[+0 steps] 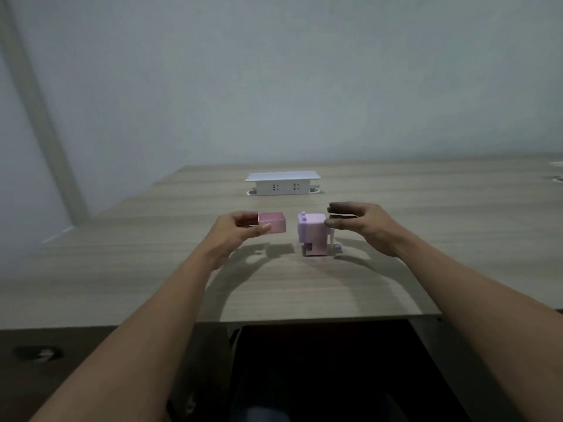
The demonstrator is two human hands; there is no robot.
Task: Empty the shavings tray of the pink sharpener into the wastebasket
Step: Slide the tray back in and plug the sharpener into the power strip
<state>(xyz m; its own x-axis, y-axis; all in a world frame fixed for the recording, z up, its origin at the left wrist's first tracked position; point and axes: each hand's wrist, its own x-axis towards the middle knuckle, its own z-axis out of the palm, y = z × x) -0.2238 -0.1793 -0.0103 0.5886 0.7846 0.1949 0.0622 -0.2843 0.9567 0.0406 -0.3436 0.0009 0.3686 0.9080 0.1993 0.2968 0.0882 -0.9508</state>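
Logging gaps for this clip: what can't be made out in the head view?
- Wastebasket: not identifiable anywhere in the head view; the space under the table is too dark.
- Shavings tray contents: its open top faces away, and the left hand covers its near end.
- Right hand contact with the pink sharpener: fingertips dark and blurred.

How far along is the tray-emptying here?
Done: the shavings tray is out of the pink sharpener, which stands on the table. In hand: the left hand holds the tray; the right hand hovers open beside the sharpener. Left: dumping it; no wastebasket is in view.
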